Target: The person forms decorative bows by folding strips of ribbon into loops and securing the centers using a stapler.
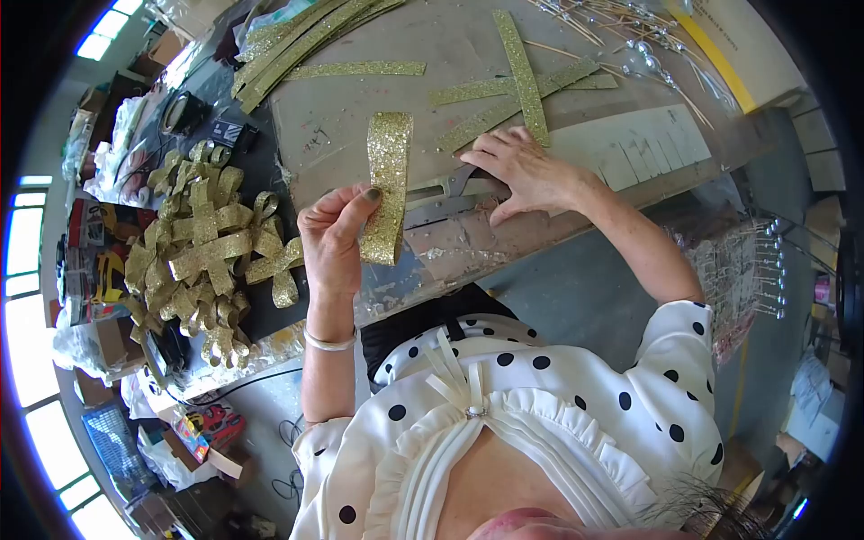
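Note:
My left hand (337,225) pinches a looped gold glitter ribbon (391,148) between thumb and fingers, held upright over the table's front part. My right hand (531,173) is spread low over the table, fingers apart, beside the dark handle of a metal tool (459,184) that looks like scissors or a cutter. Just beyond its fingertips lie crossed flat gold strips (522,76). Left of my left hand is a heap of gold ribbon loops (202,238). Whether my right hand touches the tool is unclear.
More long gold strips (297,40) lie at the back left, with a single strip (360,69) near them. A marked pale board (630,148) is at the right, below silver-beaded sticks (648,58) and a yellow-edged box (742,45). Black devices (229,135) stand at the left.

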A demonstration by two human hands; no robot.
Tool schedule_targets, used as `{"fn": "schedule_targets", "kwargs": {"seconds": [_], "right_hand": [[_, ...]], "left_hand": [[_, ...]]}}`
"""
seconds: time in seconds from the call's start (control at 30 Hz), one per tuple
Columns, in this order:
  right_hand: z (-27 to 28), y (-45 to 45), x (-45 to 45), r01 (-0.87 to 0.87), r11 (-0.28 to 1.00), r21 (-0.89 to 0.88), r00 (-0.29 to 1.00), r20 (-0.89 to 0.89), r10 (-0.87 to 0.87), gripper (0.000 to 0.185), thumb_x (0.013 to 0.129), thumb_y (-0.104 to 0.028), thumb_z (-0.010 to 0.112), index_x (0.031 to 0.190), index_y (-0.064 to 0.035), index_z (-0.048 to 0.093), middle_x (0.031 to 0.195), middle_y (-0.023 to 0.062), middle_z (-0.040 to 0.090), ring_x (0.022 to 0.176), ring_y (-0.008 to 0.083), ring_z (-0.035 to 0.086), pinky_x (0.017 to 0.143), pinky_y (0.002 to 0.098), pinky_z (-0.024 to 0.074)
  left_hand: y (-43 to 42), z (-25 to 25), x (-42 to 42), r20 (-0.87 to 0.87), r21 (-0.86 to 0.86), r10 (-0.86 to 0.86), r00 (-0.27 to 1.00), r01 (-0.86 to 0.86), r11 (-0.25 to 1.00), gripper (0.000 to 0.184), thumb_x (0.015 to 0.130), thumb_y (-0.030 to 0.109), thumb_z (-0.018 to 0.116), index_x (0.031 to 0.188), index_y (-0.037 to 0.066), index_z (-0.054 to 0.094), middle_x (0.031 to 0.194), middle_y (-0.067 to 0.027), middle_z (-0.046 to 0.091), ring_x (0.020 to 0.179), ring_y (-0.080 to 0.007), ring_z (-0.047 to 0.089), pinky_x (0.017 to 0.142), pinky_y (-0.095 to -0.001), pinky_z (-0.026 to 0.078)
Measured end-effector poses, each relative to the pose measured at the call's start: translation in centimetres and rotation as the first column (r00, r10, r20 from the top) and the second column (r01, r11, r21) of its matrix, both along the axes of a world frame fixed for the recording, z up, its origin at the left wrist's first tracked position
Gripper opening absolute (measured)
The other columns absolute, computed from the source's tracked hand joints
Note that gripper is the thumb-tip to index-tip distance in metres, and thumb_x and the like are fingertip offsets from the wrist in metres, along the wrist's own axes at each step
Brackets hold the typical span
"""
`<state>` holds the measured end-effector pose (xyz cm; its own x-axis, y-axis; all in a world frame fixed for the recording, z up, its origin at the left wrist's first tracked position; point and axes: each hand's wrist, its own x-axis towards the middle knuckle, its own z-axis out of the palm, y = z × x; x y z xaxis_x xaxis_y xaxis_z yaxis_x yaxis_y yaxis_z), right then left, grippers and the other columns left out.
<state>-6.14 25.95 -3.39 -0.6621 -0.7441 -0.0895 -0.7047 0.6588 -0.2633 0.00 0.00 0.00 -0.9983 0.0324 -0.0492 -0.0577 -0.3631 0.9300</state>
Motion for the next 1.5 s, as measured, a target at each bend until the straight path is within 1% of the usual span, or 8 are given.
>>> {"fn": "schedule_targets", "kwargs": {"seconds": [0.2, 0.27, 0.37, 0.53, 0.73, 1.17, 1.37, 1.5], "right_hand": [[1.9, 0.2, 1.2, 0.244, 0.962, -0.122, 0.925, 0.326, -0.193, 0.058, 0.063, -0.027, 0.072, 0.109, 0.0, 0.05, 0.106, 0.0108, 0.05, 0.096, 0.022, 0.049, 0.082, 0.0313, 0.0404], [2.6, 1.2, 1.5, 0.565, 0.758, -0.326, 0.451, 0.891, 0.047, 0.045, 0.064, -0.02, 0.068, 0.101, 0.0014, 0.053, 0.091, 0.0074, 0.055, 0.084, 0.0169, 0.052, 0.077, 0.0291, 0.042], [3.7, 1.8, 3.5, 0.509, 0.796, -0.327, 0.442, 0.893, 0.084, 0.038, 0.064, -0.011, 0.061, 0.099, 0.0018, 0.054, 0.083, 0.0027, 0.055, 0.078, 0.0122, 0.05, 0.074, 0.0262, 0.0414], [5.4, 1.0, 5.9, 0.337, 0.901, -0.271, 0.775, 0.624, -0.102, 0.033, 0.067, 0.0, 0.052, 0.1, 0.0002, 0.052, 0.076, 0.0082, 0.056, 0.065, 0.0128, 0.051, 0.06, 0.0273, 0.0441], [5.7, 0.6, 6.4, 0.255, 0.892, -0.373, 0.898, 0.434, -0.075, 0.034, 0.068, -0.001, 0.056, 0.102, 0.0005, 0.049, 0.08, 0.0108, 0.055, 0.064, 0.0185, 0.055, 0.058, 0.0286, 0.0466], [2.6, 0.5, 6.0, 0.187, 0.908, -0.375, 0.972, 0.204, -0.115, 0.029, 0.068, -0.004, 0.066, 0.091, 0.0019, 0.049, 0.073, 0.0159, 0.057, 0.064, 0.0304, 0.058, 0.058, 0.0366, 0.0459], [3.3, 0.2, 4.7, 0.238, 0.93, -0.279, 0.922, 0.366, -0.126, 0.039, 0.071, -0.025, 0.07, 0.087, 0.0026, 0.048, 0.081, 0.0208, 0.058, 0.072, 0.0344, 0.058, 0.064, 0.041, 0.0448], [2.4, -0.1, 3.8, 0.172, 0.977, -0.126, 0.979, 0.131, -0.155, 0.053, 0.072, -0.046, 0.065, 0.09, 0.0012, 0.048, 0.091, 0.0176, 0.053, 0.088, 0.0308, 0.053, 0.077, 0.0405, 0.0403]], "left_hand": [[-0.7, 0.7, 0.2, -0.073, -0.126, 0.12, 0.99, -0.128, 0.984, 0.011, 0.078, 0.002, 0.063, 0.086, -0.005, 0.065, 0.075, -0.0052, 0.064, 0.066, -0.0077, 0.057, 0.064, -0.0191, 0.044], [-1.0, 0.6, 0.0, -0.089, -0.128, 0.162, 0.983, -0.172, 0.977, 0.011, 0.078, 0.002, 0.063, 0.086, -0.005, 0.065, 0.075, -0.0048, 0.064, 0.066, -0.0071, 0.057, 0.064, -0.0185, 0.044], [-0.7, 0.9, -0.1, -0.078, -0.142, 0.149, 0.986, -0.159, 0.977, 0.011, 0.077, 0.001, 0.062, 0.086, -0.005, 0.065, 0.075, -0.0044, 0.064, 0.066, -0.007, 0.056, 0.064, -0.0183, 0.044], [0.1, 0.8, -0.2, -0.07, -0.138, 0.106, 0.992, -0.115, 0.984, 0.011, 0.078, 0.001, 0.062, 0.086, -0.005, 0.065, 0.075, -0.0039, 0.064, 0.067, -0.0069, 0.056, 0.066, -0.0187, 0.044], [1.4, 1.4, 0.3, -0.092, -0.189, 0.054, 0.994, -0.07, 0.98, 0.011, 0.077, 0.001, 0.063, 0.086, -0.004, 0.066, 0.074, -0.0034, 0.064, 0.067, -0.0061, 0.055, 0.066, -0.0188, 0.044], [2.2, 1.9, 0.9, -0.126, -0.348, -0.01, 0.992, -0.035, 0.937, 0.01, 0.076, -0.001, 0.061, 0.084, -0.005, 0.066, 0.071, -0.0028, 0.063, 0.065, -0.0056, 0.055, 0.062, -0.0186, 0.044], [0.8, -0.7, -0.7, -0.097, -0.404, -0.017, 0.995, -0.024, 0.915, 0.012, 0.076, -0.001, 0.062, 0.087, -0.004, 0.066, 0.075, -0.0061, 0.065, 0.067, -0.0081, 0.057, 0.065, -0.0191, 0.045], [-3.2, -0.5, -3.4, -0.249, -0.345, 0.295, 0.923, -0.369, 0.863, 0.011, 0.076, -0.001, 0.061, 0.085, -0.005, 0.066, 0.074, -0.0072, 0.065, 0.064, -0.0095, 0.058, 0.063, -0.0194, 0.046]]}}
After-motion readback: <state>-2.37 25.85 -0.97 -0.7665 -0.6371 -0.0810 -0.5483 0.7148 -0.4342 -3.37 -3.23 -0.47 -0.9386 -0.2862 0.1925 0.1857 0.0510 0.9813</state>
